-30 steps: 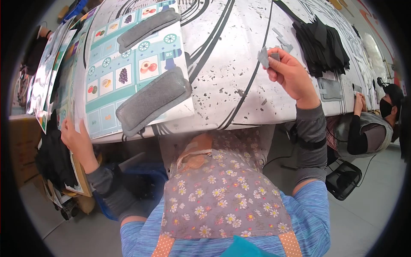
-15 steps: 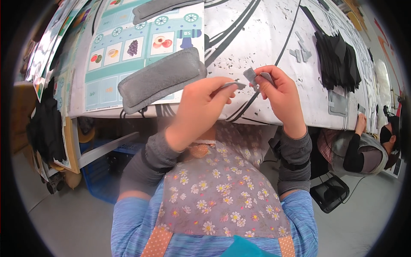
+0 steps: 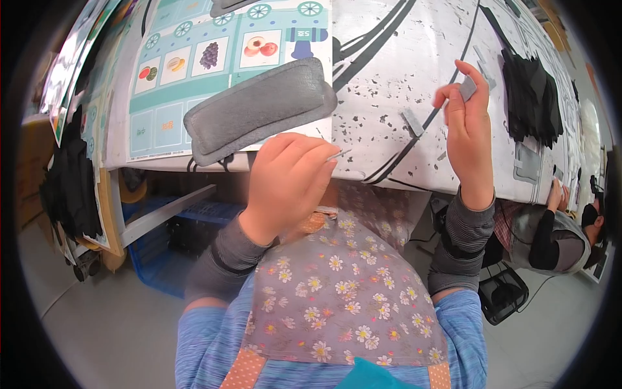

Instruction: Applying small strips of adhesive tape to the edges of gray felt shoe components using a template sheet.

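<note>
My left hand (image 3: 288,178) is closed at the table's near edge, pinching a thin grey piece (image 3: 338,155) whose edge shows past the fingertips. My right hand (image 3: 470,123) is raised over the table, fingers bent, with a small flat grey piece (image 3: 466,89) between them. On the cloth between my hands lies a grey rectangular piece (image 3: 411,122). Just beyond my left hand, a long grey padded fabric piece (image 3: 259,110) with a stitched rim rests on the printed picture sheet (image 3: 155,110). The exact kind of the small pieces cannot be made out.
Dark scraps speckle the white table cover (image 3: 382,84). A stack of black fabric strips (image 3: 531,97) lies on the right, with a grey flat pouch-like piece (image 3: 527,162) below it. Another person (image 3: 551,227) works at the right edge. A blue crate (image 3: 152,259) stands under the table.
My hands have moved apart, the right one up and to the right. A small grey piece now lies on the cloth between them. The view has shifted slightly.
</note>
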`<state>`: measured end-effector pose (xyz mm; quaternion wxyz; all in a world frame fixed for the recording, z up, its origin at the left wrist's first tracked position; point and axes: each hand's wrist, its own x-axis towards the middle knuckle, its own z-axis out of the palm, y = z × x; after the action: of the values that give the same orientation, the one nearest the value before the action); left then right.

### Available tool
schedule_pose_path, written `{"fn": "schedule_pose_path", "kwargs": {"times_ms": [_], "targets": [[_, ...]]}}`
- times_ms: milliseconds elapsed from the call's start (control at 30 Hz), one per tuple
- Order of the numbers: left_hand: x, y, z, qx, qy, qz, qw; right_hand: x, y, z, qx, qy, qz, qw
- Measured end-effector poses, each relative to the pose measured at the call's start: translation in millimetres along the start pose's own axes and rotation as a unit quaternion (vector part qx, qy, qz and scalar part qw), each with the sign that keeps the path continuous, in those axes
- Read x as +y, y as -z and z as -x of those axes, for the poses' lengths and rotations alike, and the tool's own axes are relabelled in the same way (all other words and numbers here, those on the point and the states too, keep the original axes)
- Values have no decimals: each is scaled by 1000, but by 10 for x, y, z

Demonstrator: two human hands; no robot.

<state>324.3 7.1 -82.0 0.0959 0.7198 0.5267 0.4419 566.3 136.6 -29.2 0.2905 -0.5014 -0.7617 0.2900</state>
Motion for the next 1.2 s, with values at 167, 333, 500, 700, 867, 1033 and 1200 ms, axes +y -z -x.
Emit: {"fn": "schedule_pose_path", "kwargs": {"times_ms": [167, 333, 500, 700, 867, 1033, 1200], "targets": [[-70, -69, -76, 23, -33, -78, 996, -362, -184, -274, -22, -15, -106, 994], [-95, -30, -117, 33, -19, -76, 996, -465, -299, -548, -94, 1, -152, 984], [-25, 135, -137, -62, 41, 6, 997, -335, -622, -884, -207, 78, -84, 972], [-58, 270, -228, -78, 67, -104, 989, -224, -875, -998, -261, -52, -174, 948], [-134, 231, -298, -81, 74, -153, 982, -184, -964, -979, -263, -102, -147, 948], [-184, 159, -356, -87, 66, -154, 982, -157, -973, -1006, -282, -106, -125, 945], [-232, 82, -376, -84, 69, -148, 983, -156, -1002, -1020, -291, -104, -117, 944]]}}
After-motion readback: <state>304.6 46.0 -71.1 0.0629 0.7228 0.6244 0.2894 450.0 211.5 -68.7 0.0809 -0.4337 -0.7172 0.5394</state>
